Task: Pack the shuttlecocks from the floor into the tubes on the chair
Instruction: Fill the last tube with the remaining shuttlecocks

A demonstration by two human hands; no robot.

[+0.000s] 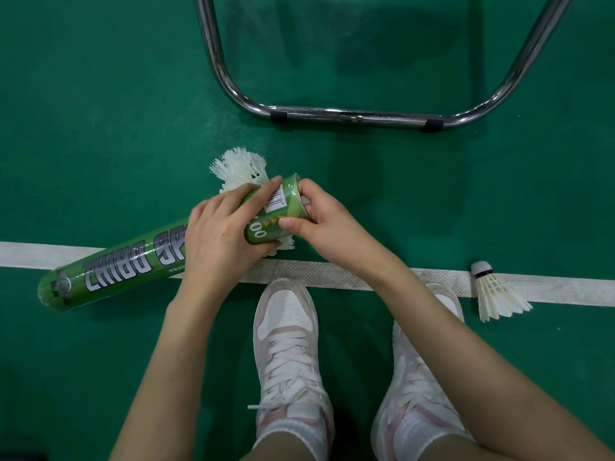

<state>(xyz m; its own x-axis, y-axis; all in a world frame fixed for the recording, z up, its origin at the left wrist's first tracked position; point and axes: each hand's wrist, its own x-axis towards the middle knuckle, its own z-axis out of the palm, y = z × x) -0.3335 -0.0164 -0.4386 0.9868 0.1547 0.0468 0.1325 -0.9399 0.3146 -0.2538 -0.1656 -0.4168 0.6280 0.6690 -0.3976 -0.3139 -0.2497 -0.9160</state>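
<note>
A long green shuttlecock tube (109, 269) with silver lettering lies tilted across the middle of the view, above the green floor. My left hand (219, 234) grips it around its upper part. My right hand (319, 221) curls round the tube's far end (286, 207), thumb on the side and fingers over the rim. White feathered shuttlecocks (241, 169) lie on the floor behind the tube end, partly hidden by my hands. More white feathers (286, 246) show under the tube. One single shuttlecock (496, 292) lies on the white line at the right.
The chair's chrome tube frame (352, 114) stands on the floor ahead. A white court line (332, 277) crosses the floor in front of my two white sneakers (289, 347). Green floor spreads left and right.
</note>
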